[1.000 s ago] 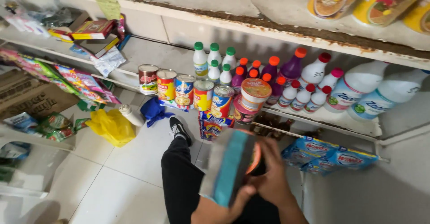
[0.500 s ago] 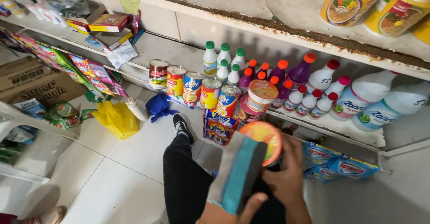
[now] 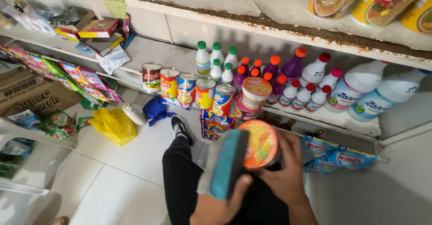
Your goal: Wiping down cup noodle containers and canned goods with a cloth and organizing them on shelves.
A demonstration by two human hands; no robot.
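Right hand (image 3: 285,180) grip closed round the light, crushable orange-lidded round noodle cup (image 3: 260,144), best held at its sidewall; left hand (image 3: 225,202), at 9 o'clock, clasps a soft teal-edged grey sponge block (image 3: 225,164).

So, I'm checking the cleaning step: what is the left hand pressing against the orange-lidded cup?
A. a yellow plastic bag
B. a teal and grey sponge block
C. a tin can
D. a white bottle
B: the left hand holds a teal and grey sponge block against the lid of the orange-lidded cup, which the right hand steadies.
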